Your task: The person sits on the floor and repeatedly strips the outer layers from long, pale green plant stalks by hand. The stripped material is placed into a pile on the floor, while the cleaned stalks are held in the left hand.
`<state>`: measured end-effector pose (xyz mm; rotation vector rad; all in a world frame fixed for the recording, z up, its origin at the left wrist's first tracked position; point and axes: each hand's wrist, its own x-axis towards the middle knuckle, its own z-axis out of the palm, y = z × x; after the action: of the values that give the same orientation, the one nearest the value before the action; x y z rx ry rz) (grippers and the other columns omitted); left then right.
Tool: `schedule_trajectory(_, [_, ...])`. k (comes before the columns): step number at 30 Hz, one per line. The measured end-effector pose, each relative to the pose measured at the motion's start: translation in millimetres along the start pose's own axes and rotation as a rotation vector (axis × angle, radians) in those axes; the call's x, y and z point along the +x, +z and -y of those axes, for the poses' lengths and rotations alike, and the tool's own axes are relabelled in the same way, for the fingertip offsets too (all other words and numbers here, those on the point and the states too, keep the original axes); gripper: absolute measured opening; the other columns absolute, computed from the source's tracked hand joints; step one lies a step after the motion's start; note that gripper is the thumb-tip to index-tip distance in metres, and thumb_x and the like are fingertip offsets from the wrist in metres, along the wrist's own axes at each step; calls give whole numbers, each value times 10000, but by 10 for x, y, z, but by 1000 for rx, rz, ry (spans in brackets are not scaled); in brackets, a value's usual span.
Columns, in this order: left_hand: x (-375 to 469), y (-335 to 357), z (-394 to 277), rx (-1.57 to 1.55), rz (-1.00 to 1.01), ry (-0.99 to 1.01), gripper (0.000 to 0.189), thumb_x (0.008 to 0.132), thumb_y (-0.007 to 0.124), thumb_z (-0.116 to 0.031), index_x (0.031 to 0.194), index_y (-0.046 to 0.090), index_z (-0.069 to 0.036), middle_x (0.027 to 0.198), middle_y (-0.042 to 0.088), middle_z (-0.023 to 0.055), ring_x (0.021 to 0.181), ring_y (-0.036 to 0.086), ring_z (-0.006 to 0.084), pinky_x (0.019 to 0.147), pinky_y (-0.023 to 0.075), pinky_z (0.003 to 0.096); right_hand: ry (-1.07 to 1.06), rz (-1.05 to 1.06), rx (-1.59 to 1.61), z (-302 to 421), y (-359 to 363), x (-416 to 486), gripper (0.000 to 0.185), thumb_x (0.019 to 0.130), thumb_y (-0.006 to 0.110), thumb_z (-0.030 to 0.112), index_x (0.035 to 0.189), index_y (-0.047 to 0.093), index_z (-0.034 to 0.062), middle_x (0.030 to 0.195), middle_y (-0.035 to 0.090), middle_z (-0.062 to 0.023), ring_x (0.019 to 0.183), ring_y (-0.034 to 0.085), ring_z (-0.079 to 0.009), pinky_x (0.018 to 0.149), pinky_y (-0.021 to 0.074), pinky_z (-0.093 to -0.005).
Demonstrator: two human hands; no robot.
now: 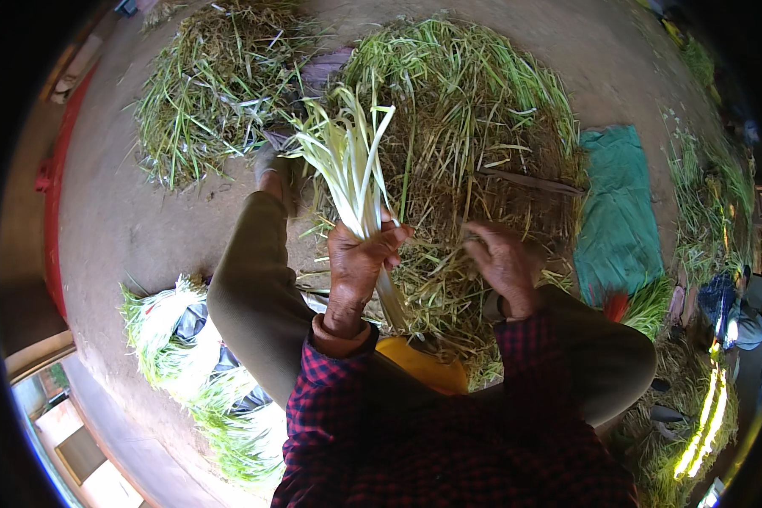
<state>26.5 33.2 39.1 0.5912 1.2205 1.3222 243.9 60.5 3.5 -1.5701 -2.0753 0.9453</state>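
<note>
My left hand (363, 257) grips a bundle of long pale stalks (349, 165) around its middle. The bundle's loose whitish-green ends fan out upward, and its tighter end slants down past my wrist. To the right, my right hand (505, 263) hangs apart from the bundle, slightly blurred, with its fingers spread and nothing seen in them. Beneath and beyond both hands lies a wide heap of long green and brown stalks (444, 146). Something yellow-orange (425, 365) shows between my legs, below the bundle.
Another heap of tangled stalks (197, 114) lies at the upper left. Pale green bundles with dark wrappings (228, 394) rest beside my bent leg at the lower left. A green cloth (619, 209) lies right of the large heap. More stalks (705, 190) cover the floor at far right.
</note>
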Motion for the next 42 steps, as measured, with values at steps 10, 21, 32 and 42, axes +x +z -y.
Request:
schedule_trajectory(10, [48, -3, 103, 19, 92, -2, 180, 755, 626, 28, 903, 539, -26, 721, 636, 97, 448, 519, 73, 378, 389, 173, 34, 110, 677, 355, 393, 31, 163, 799, 634, 103, 935, 602, 20, 798, 587, -20, 720, 538, -73, 625, 453, -224])
schedule_trajectory(21, [41, 37, 215, -11, 40, -79, 173, 746, 661, -29, 883, 555, -37, 754, 642, 97, 461, 521, 77, 408, 402, 182, 133, -3, 1031, 235, 592, -41, 114, 786, 652, 76, 872, 601, 22, 770, 564, 26, 652, 482, -34, 557, 402, -187])
schedule_trajectory(32, [16, 115, 294, 37, -7, -69, 184, 719, 662, 4, 863, 554, -31, 657, 590, 31, 448, 505, 83, 398, 393, 194, 414, -86, 1057, 364, 605, -70, 96, 819, 608, 139, 846, 583, 50, 707, 598, -7, 514, 442, -13, 458, 369, -166])
schedule_trajectory(42, [25, 14, 210, -74, 12, -104, 230, 700, 660, 23, 874, 530, -53, 675, 594, 47, 449, 496, 87, 395, 383, 204, 594, -210, 1421, -257, 349, -62, 48, 843, 545, 152, 849, 523, 110, 713, 535, -9, 484, 415, -64, 422, 344, -224])
